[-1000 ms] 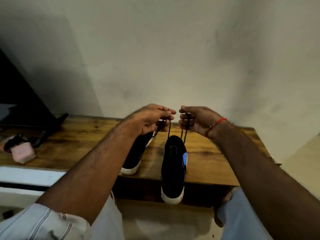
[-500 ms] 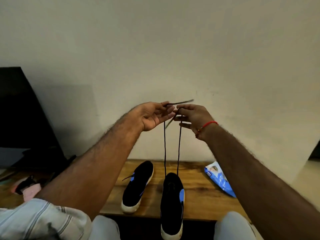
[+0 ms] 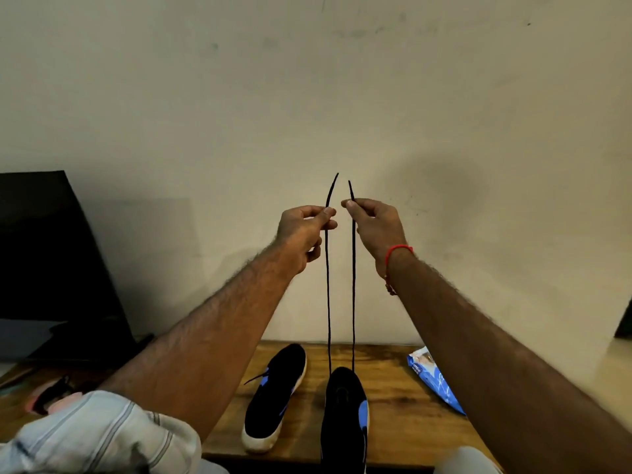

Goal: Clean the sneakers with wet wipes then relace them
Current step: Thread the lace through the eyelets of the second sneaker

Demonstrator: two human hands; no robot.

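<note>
Both lace ends now stand apart, left hand (image 3: 302, 230) and right hand (image 3: 374, 224) pinching them above the wooden table (image 3: 393, 405).

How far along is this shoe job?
In hand: the left hand and right hand pinch the two ends of the lace, held up from the near sneaker. Left: lacing upward, tying. The far sneaker shows a loose lace end. Wiping: cannot tell.

The near sneaker (image 3: 345, 425) runs off the bottom edge, so its heel's cut off. Right arm covers most of the blue wipes pack (image 3: 432, 379), print too small to read. Some pinkish thing (image 3: 51, 396) at far left is blurry and half behind the sleeve (image 3: 95, 436).
</note>
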